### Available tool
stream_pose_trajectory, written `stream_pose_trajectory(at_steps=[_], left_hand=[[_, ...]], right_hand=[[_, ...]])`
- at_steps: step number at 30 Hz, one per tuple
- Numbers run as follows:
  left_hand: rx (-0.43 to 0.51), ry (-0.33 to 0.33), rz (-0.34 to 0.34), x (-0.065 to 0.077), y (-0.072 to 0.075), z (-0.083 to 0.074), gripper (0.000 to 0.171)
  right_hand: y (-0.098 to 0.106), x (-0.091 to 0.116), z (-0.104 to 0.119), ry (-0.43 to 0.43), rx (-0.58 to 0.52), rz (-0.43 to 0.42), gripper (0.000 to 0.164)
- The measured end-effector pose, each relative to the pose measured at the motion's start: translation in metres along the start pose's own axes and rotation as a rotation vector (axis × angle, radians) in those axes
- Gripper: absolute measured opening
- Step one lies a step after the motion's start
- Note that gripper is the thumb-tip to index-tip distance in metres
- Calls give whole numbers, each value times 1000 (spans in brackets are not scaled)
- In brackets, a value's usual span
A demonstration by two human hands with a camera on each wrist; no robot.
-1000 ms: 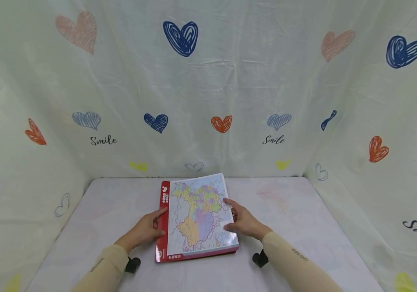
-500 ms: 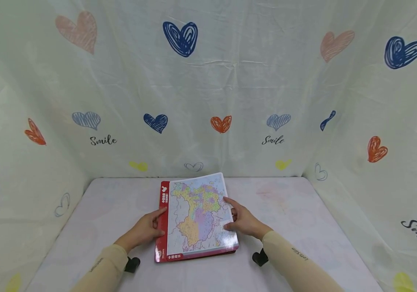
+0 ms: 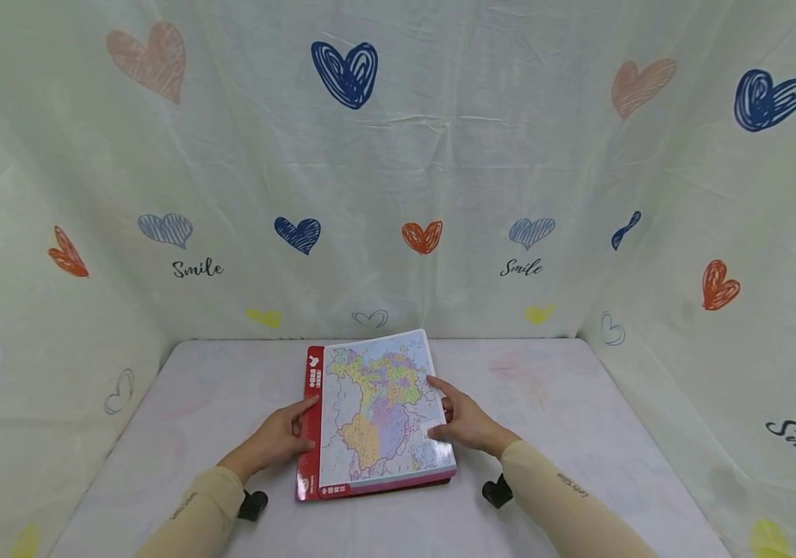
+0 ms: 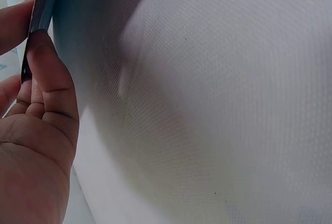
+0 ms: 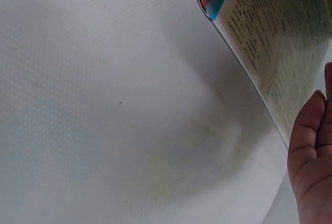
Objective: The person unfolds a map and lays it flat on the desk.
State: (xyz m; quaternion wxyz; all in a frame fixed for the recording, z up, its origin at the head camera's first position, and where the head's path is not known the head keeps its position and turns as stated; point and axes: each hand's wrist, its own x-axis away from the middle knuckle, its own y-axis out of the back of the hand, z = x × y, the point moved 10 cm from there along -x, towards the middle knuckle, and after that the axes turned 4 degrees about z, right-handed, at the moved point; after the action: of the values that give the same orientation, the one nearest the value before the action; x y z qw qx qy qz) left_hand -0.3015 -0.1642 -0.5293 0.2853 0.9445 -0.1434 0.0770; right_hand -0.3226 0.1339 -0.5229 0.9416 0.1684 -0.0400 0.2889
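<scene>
A glossy map (image 3: 377,418) with a red strip down its left side lies between the hands in the head view, turned slightly on the table. At its left edge, my left hand (image 3: 275,438) pinches the red strip between thumb and fingers. The left wrist view shows the map's thin edge (image 4: 44,1) between the fingers of the left hand (image 4: 39,151). My right hand (image 3: 467,422) grips the opposite edge, thumb on top. From the right wrist view, the printed underside (image 5: 264,37) stands raised above the table, its layered, coloured corner showing; the right hand's fingers are partly cut off.
The pale table (image 3: 544,434) extends on both sides of the map. A white curtain (image 3: 398,163) printed with hearts encloses the back and sides. Black wrist-worn devices (image 3: 253,505) hang beneath both cream sleeves (image 3: 565,496).
Glare at the map's lower right grew and then shrank slightly, and its far right corner sits a touch higher than a second ago. Both hands keep their hold and position.
</scene>
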Motion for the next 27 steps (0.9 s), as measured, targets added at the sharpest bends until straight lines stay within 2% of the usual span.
stream_pose_trajectory(at_steps=[10,20,27], left_hand=[[10,-1,12,-1,0,1,82],[-16,-12,10,-1,2,-1,82],[-2,-15,19,2,4,-5,81]], right_hand=[[7,1,0,-17,33,-26,101],[13,2,1,9,52,-28,100],[21,6,5,14,43,-41,100]])
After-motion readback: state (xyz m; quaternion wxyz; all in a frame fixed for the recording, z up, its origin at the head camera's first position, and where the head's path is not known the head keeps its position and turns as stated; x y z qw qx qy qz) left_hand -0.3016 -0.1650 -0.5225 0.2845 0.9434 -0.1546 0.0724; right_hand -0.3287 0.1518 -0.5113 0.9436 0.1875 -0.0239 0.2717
